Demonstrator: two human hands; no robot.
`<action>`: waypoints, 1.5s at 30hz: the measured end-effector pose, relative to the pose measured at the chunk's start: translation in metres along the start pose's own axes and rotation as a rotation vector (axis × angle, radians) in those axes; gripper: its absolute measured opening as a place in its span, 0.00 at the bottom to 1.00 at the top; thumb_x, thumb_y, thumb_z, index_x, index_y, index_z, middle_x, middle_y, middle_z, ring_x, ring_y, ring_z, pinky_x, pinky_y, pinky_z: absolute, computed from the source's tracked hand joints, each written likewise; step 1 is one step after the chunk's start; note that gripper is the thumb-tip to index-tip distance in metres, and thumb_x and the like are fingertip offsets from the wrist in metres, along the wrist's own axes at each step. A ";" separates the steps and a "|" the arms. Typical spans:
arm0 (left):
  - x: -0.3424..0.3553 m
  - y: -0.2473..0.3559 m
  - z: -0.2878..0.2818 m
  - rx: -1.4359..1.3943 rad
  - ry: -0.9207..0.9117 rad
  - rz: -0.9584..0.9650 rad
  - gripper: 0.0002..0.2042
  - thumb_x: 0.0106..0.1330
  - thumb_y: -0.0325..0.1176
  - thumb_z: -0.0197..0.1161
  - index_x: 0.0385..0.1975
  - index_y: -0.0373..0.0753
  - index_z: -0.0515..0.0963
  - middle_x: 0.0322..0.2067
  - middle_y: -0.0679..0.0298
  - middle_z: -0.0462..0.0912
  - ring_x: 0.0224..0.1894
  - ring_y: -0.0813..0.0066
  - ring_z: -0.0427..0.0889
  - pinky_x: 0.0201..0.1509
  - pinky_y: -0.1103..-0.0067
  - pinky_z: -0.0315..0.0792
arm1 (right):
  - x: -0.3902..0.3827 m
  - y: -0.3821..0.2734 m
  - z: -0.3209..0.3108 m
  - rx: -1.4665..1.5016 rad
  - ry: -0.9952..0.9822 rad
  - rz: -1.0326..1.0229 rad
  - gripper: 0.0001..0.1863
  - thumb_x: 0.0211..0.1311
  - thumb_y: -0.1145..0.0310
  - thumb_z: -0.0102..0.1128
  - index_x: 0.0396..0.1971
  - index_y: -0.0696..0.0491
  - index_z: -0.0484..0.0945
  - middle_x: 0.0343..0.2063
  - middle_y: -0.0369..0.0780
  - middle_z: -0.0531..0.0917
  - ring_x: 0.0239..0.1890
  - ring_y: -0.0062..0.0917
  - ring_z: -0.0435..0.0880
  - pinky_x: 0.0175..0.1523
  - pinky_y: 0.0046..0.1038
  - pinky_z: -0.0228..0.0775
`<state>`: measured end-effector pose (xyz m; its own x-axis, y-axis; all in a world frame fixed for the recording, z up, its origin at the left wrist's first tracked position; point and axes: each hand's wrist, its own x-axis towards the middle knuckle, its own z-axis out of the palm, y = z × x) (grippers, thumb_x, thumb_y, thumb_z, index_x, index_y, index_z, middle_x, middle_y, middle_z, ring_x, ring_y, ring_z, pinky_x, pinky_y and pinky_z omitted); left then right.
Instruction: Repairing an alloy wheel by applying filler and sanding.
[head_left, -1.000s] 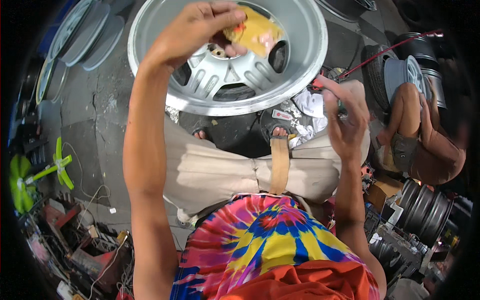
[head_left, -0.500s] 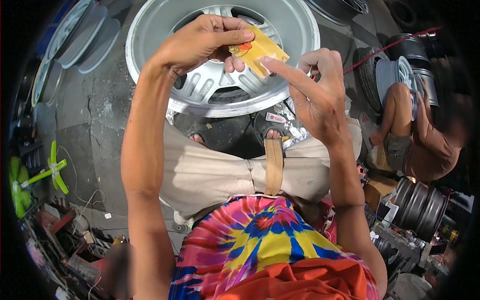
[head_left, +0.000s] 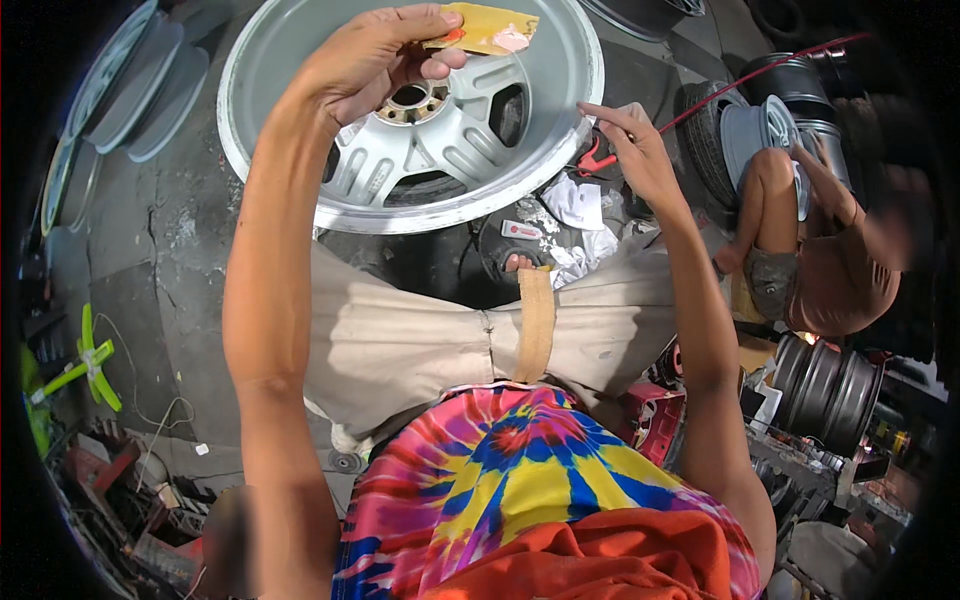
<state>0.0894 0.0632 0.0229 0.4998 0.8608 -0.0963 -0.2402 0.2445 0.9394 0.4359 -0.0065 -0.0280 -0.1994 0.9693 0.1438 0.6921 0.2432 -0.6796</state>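
Observation:
My left hand (head_left: 390,55) is closed on a yellow card (head_left: 485,25), raised over the top of a large silver alloy wheel (head_left: 450,180). The card carries an orange-red dab and a pale pink smear. My right hand (head_left: 637,150) is by the wheel's right rim, index finger stretched out and the others bent, with nothing visible in it. Just below it are a red-handled tool (head_left: 592,158) and crumpled white paper (head_left: 572,205). A white tube (head_left: 520,229) lies on the dark floor below the wheel.
Rims (head_left: 125,100) stand at upper left, near a green fan (head_left: 95,355). On the right a crouched co-worker (head_left: 840,280) handles a pale rim (head_left: 750,145) beside a tyre (head_left: 700,130). Dark steel rims (head_left: 820,395) and a red case (head_left: 650,415) are at lower right.
My right index finger touched the card half a second ago; now my right hand has pulled back right to the rim. My left hand and card have moved up toward the top.

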 end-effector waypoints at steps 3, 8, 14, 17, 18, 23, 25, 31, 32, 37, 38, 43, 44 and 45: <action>0.004 -0.003 -0.003 -0.036 -0.061 0.001 0.13 0.69 0.36 0.62 0.46 0.33 0.79 0.31 0.69 0.81 0.27 0.90 0.75 0.31 0.92 0.71 | 0.003 0.005 0.003 -0.040 0.002 -0.031 0.16 0.68 0.73 0.52 0.51 0.46 0.84 0.32 0.37 0.72 0.36 0.22 0.71 0.47 0.23 0.66; 0.001 0.007 0.013 -0.149 0.028 -0.065 0.06 0.70 0.28 0.59 0.38 0.31 0.79 0.28 0.61 0.82 0.24 0.79 0.80 0.27 0.84 0.75 | -0.014 0.002 0.011 0.001 0.004 -0.034 0.16 0.67 0.73 0.54 0.52 0.46 0.83 0.32 0.38 0.71 0.36 0.24 0.70 0.46 0.24 0.65; 0.000 0.009 0.014 -0.090 0.002 -0.058 0.07 0.70 0.29 0.58 0.37 0.31 0.79 0.27 0.61 0.81 0.25 0.78 0.79 0.29 0.83 0.75 | -0.038 -0.026 0.031 0.028 0.026 -0.038 0.17 0.67 0.74 0.53 0.52 0.47 0.83 0.30 0.38 0.68 0.35 0.25 0.68 0.46 0.24 0.64; 0.000 0.010 0.014 -0.072 0.017 -0.062 0.07 0.71 0.30 0.57 0.37 0.31 0.78 0.26 0.61 0.80 0.25 0.77 0.78 0.31 0.83 0.75 | -0.047 -0.041 0.040 0.009 0.032 0.032 0.17 0.66 0.75 0.53 0.52 0.48 0.83 0.29 0.37 0.67 0.34 0.25 0.68 0.45 0.24 0.63; 0.000 0.011 0.013 -0.075 0.024 -0.062 0.07 0.71 0.30 0.57 0.37 0.31 0.78 0.26 0.61 0.80 0.25 0.77 0.78 0.31 0.83 0.75 | -0.049 -0.046 0.042 0.009 0.024 0.030 0.17 0.66 0.75 0.53 0.52 0.48 0.83 0.29 0.37 0.67 0.34 0.25 0.68 0.45 0.24 0.63; 0.001 0.009 0.005 -0.053 -0.010 -0.038 0.08 0.71 0.31 0.57 0.38 0.32 0.78 0.27 0.61 0.80 0.26 0.76 0.80 0.30 0.83 0.75 | -0.062 -0.064 0.061 -0.018 0.033 -0.001 0.19 0.63 0.77 0.55 0.52 0.47 0.83 0.29 0.38 0.68 0.34 0.27 0.69 0.44 0.26 0.64; 0.001 0.008 0.004 -0.053 -0.004 -0.021 0.08 0.71 0.31 0.57 0.38 0.32 0.78 0.28 0.61 0.80 0.26 0.76 0.80 0.30 0.83 0.76 | -0.067 -0.076 0.070 -0.005 0.048 -0.023 0.20 0.61 0.78 0.57 0.51 0.46 0.84 0.30 0.39 0.70 0.35 0.29 0.70 0.44 0.28 0.65; -0.005 0.011 0.002 -0.074 -0.001 -0.008 0.10 0.71 0.31 0.57 0.44 0.30 0.78 0.32 0.60 0.82 0.30 0.74 0.83 0.30 0.83 0.78 | -0.076 -0.094 0.082 -0.042 0.015 -0.121 0.20 0.59 0.79 0.59 0.49 0.46 0.85 0.28 0.39 0.70 0.34 0.31 0.71 0.43 0.31 0.63; -0.006 0.012 0.000 -0.079 0.002 -0.005 0.10 0.71 0.31 0.57 0.44 0.30 0.78 0.31 0.60 0.82 0.30 0.74 0.84 0.29 0.84 0.79 | -0.075 -0.094 0.079 -0.080 0.007 -0.159 0.19 0.59 0.79 0.59 0.49 0.46 0.85 0.28 0.39 0.70 0.34 0.31 0.71 0.42 0.31 0.62; -0.007 0.013 0.001 -0.072 0.035 -0.003 0.10 0.71 0.30 0.58 0.43 0.30 0.79 0.30 0.61 0.82 0.28 0.74 0.84 0.29 0.84 0.79 | -0.058 -0.056 0.048 -0.301 0.082 -0.179 0.19 0.59 0.78 0.58 0.49 0.45 0.85 0.29 0.39 0.71 0.35 0.32 0.71 0.41 0.33 0.61; -0.006 0.013 0.001 -0.080 0.027 -0.003 0.10 0.71 0.30 0.59 0.42 0.30 0.79 0.30 0.61 0.82 0.28 0.74 0.84 0.28 0.84 0.79 | -0.054 -0.051 0.042 -0.337 0.111 -0.173 0.19 0.59 0.78 0.58 0.49 0.45 0.85 0.29 0.39 0.71 0.36 0.33 0.71 0.41 0.33 0.61; -0.004 0.013 0.004 -0.070 0.004 -0.005 0.09 0.71 0.31 0.58 0.41 0.31 0.79 0.29 0.61 0.82 0.28 0.73 0.84 0.28 0.84 0.79 | -0.057 -0.057 0.048 -0.335 0.115 -0.182 0.18 0.60 0.76 0.57 0.48 0.45 0.85 0.30 0.39 0.71 0.37 0.33 0.71 0.41 0.34 0.59; -0.004 0.012 0.004 -0.059 0.010 -0.009 0.08 0.71 0.31 0.58 0.40 0.31 0.79 0.29 0.62 0.81 0.28 0.73 0.84 0.28 0.83 0.79 | -0.065 -0.068 0.052 -0.370 0.068 -0.215 0.18 0.59 0.76 0.57 0.48 0.45 0.85 0.30 0.39 0.70 0.37 0.32 0.70 0.41 0.34 0.59; -0.004 0.011 0.004 -0.048 0.015 -0.013 0.08 0.71 0.31 0.58 0.39 0.31 0.79 0.28 0.62 0.81 0.28 0.73 0.84 0.28 0.83 0.79 | -0.068 -0.075 0.054 -0.405 0.021 -0.248 0.18 0.58 0.75 0.57 0.48 0.45 0.84 0.30 0.39 0.70 0.37 0.32 0.70 0.41 0.34 0.58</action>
<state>0.0882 0.0607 0.0354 0.4904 0.8641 -0.1133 -0.2739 0.2763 0.9212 0.3606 -0.0925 -0.0257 -0.3818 0.8797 0.2835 0.8410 0.4579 -0.2883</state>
